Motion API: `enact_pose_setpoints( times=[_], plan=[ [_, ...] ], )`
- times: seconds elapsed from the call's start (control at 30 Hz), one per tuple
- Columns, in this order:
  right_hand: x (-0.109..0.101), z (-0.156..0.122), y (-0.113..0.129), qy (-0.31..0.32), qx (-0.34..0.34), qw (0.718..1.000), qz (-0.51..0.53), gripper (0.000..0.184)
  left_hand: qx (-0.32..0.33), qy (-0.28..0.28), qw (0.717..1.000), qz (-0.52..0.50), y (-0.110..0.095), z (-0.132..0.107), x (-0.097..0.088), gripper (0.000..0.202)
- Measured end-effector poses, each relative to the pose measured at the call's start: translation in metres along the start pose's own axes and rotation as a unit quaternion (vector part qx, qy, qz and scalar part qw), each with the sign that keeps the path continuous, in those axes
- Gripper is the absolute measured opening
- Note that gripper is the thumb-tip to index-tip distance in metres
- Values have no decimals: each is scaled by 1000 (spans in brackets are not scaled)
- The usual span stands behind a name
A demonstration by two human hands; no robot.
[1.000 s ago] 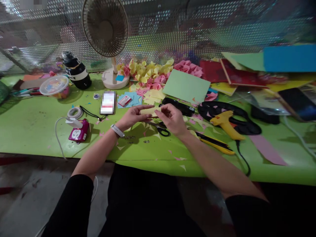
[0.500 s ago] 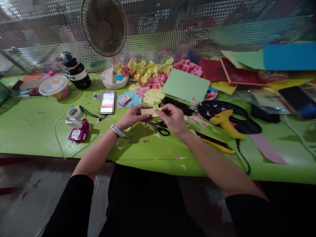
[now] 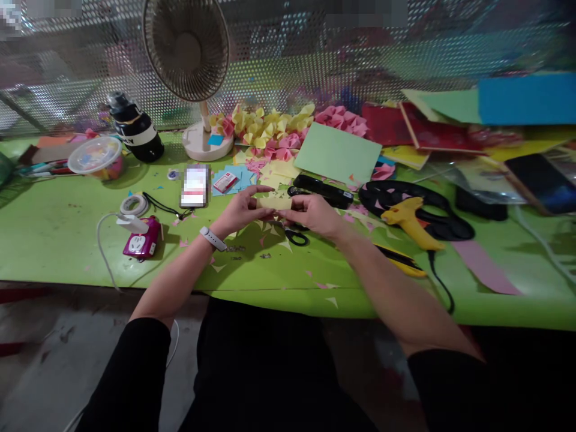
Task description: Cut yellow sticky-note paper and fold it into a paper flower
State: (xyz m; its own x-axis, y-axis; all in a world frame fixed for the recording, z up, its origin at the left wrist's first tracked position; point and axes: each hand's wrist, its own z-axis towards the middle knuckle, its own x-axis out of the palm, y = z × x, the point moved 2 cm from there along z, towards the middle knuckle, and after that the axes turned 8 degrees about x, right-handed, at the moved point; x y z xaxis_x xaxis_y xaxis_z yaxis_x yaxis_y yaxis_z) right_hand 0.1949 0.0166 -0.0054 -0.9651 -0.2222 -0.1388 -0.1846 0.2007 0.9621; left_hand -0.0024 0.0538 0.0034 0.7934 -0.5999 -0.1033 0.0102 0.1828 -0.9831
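Note:
Between my two hands a small strip of pale yellow paper (image 3: 273, 204) is held level above the green table. My left hand (image 3: 240, 211) pinches its left end between thumb and fingers. The right end is gripped by my right hand (image 3: 315, 213), whose fingertips are partly hidden. Beneath my right hand lie scissors (image 3: 297, 237), with one black handle loop showing. Just behind the hands rests a black stapler (image 3: 324, 191). Pink and yellow paper scraps are scattered around, and small staple-like metal bits (image 3: 236, 248) lie near my left wrist.
A yellow glue gun (image 3: 414, 223) and a yellow box cutter (image 3: 405, 264) lie at right. Folded yellow and pink paper pieces (image 3: 265, 129) are heaped at the back beside a fan (image 3: 186, 51). A phone (image 3: 195, 186), tape roll (image 3: 134, 204) and purple socket adapter (image 3: 143, 239) are at left.
My right hand has lowered and turned, its fingers now at the paper's right end rather than over its top. My left hand stays nearly in place, and its upper finger has lifted slightly.

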Motion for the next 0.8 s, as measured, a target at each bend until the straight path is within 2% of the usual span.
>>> enact_pose_setpoints(
  times=[0.17,0.33,0.53,0.7,0.8],
  plan=[
    [-13,3,1,47,21,997,-54,33,-14,2,1000,-20,-1,1,-4,54],
    [-28,3,9,1,41,997,-67,22,-9,-43,999,-29,-3,2,-16,56],
    [-10,-2,12,27,40,998,-36,24,-15,-8,999,-30,6,2,-9,59],
    [-1,-5,11,24,15,998,-48,25,-43,-5,998,-45,5,1,-4,77],
    [0,-6,11,29,4,998,-52,28,-66,-9,997,-45,2,0,-3,76]
  ],
)
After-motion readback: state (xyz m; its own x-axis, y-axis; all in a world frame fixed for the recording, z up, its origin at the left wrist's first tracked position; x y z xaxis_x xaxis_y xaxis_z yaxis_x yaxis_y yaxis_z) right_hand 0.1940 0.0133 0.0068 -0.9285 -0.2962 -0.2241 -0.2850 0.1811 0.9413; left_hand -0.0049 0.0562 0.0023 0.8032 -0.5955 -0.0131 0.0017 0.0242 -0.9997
